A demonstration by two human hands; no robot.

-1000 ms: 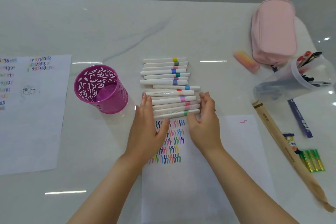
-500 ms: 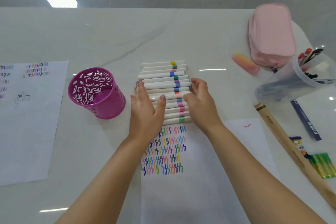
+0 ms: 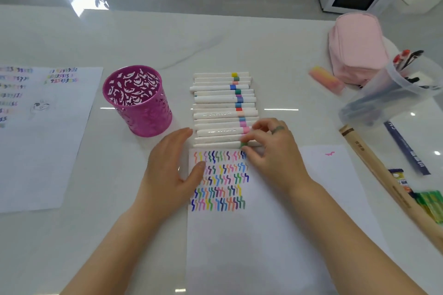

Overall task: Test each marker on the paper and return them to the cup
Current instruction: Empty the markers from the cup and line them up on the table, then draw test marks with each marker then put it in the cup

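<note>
Covering most of the view, the white table (image 3: pixel 239 38) carries a sheet of paper (image 3: pixel 263 246) near the person, its upper part filled with rows of coloured squiggles. The purple cup (image 3: pixel 141 103) stands upright to the left, apart from the paper. Just beyond the paper's far edge, right of the cup, the row of markers (image 3: pixel 215 105) lies side by side. The left hand (image 3: pixel 172 170) rests flat with straight fingers at the paper's left edge, thumb on the sheet, holding nothing. The right hand (image 3: pixel 271 151) has curled fingers and pinches the green-banded marker (image 3: pixel 215 144), the nearest of the row, at its coloured band, right at the paper's top edge.
</note>
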